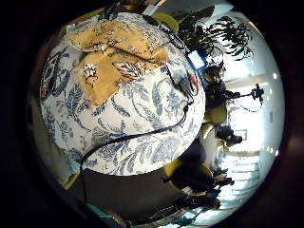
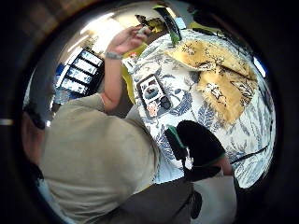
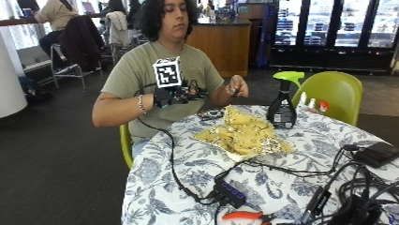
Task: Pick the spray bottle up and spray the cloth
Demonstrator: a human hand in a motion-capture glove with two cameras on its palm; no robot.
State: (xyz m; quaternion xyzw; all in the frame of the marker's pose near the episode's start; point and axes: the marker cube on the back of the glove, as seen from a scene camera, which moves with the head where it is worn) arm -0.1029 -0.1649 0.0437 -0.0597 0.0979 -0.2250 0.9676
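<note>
Nothing done yet. Spray bottle (image 3: 282,104) upright, untouched, just behind yellow cloth (image 3: 246,133). Gloved right hand (image 3: 176,95) raised well short of cloth, empty; finger spread unclear. Lifting, spraying remain.

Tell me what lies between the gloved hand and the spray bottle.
In the outside view, the yellow cloth lies on the table between the gloved right hand and the spray bottle.

We see a person in a short-sleeved olive-green T-shirt (image 3: 134,75) with dark shoulder-length hair. The right hand (image 3: 165,97) wears a black glove with black straps, and a silver bracelet (image 3: 142,104) circles that wrist. The other hand (image 3: 235,87) is bare.
</note>
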